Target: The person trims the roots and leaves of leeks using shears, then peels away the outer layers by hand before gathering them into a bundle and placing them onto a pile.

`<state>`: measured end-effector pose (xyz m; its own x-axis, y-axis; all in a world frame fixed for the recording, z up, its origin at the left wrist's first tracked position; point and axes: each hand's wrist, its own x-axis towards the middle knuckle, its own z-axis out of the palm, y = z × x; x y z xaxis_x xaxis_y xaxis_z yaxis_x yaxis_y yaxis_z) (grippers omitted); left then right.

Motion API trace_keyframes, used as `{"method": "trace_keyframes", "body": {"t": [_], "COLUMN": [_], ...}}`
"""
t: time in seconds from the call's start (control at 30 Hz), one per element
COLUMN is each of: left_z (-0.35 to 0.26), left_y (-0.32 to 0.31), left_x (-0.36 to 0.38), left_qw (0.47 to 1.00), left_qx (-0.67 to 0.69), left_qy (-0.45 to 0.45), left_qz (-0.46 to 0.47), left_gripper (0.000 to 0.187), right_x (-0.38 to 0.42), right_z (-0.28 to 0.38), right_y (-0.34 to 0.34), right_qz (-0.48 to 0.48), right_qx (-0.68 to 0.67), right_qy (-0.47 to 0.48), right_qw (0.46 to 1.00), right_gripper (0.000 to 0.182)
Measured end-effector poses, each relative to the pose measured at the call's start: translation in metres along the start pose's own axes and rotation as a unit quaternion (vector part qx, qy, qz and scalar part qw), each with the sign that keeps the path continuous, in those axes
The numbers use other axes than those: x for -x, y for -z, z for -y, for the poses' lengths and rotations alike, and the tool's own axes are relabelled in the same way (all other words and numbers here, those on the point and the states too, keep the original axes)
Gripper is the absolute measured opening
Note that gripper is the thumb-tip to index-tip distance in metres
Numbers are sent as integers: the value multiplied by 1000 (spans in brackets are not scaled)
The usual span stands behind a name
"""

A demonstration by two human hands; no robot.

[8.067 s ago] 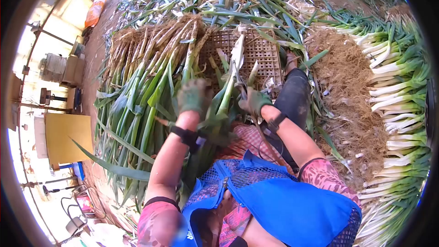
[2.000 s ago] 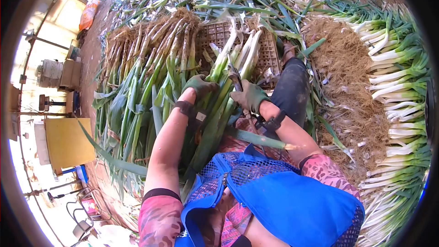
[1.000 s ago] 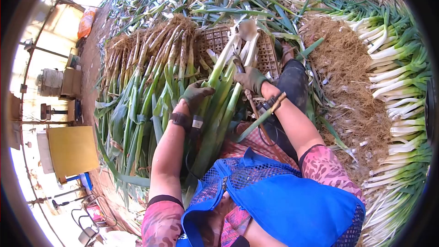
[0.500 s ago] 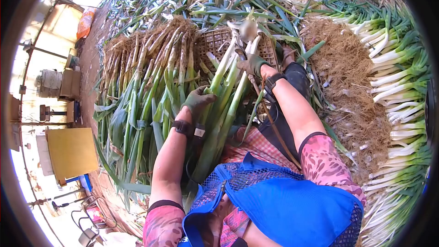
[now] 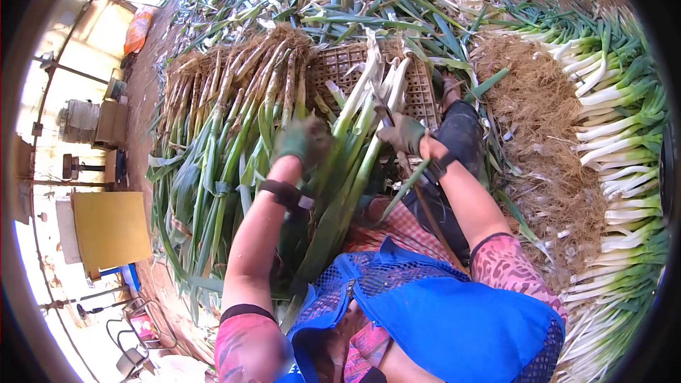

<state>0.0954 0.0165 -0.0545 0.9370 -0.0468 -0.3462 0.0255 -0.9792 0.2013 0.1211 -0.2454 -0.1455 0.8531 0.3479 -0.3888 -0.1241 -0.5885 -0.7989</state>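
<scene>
Leeks (image 5: 370,156) lie before you, their broad dark green leaves reaching towards your lap and blue vest (image 5: 440,312), their stems turning light green, then white, farther out. The pale ends rest over the brown latticed crate (image 5: 418,92) — some smooth and glossy, one with ragged, papery layers peeling at its tip. Your left hand (image 5: 301,140), gloved and blurred, is beside the stems on their left; its grip I cannot tell. Your gloved right hand (image 5: 403,135) is closed round a slim tool (image 5: 384,112), just right of the stems, with a brown hose (image 5: 433,216) running back towards you. To your left lies a thick bundle (image 5: 227,117), its stalks brown-streaked and roots shaggy. To your right is a mat of tan roots (image 5: 539,120) — and past it, a row of clean white stalks (image 5: 624,170). Beyond the crate, loose leaves (image 5: 397,0) cover the ground.
</scene>
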Motion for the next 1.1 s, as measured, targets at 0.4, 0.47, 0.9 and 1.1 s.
{"method": "trace_keyframes", "body": {"t": [0.4, 0.47, 0.9, 1.1], "left_z": [61, 15, 21, 12], "left_y": [32, 54, -9, 0], "left_x": [-20, 10, -31, -9], "left_qw": [990, 986, 974, 969], "left_qx": [84, 146, 118, 188], "left_qy": [115, 69, 130, 76], "left_qz": [-1, -25, 142, 144], "left_gripper": [47, 48, 67, 42], "right_x": [79, 70, 166, 149], "right_z": [-8, -30, 40, 46], "right_y": [-23, -37, -42, -38], "right_qz": [9, 5, 82, 87], "right_qx": [-128, -159, -118, -138], "right_qy": [-40, -11, 27, -11], "right_qw": [991, 987, 989, 986], "right_gripper": [47, 41, 51, 55]}}
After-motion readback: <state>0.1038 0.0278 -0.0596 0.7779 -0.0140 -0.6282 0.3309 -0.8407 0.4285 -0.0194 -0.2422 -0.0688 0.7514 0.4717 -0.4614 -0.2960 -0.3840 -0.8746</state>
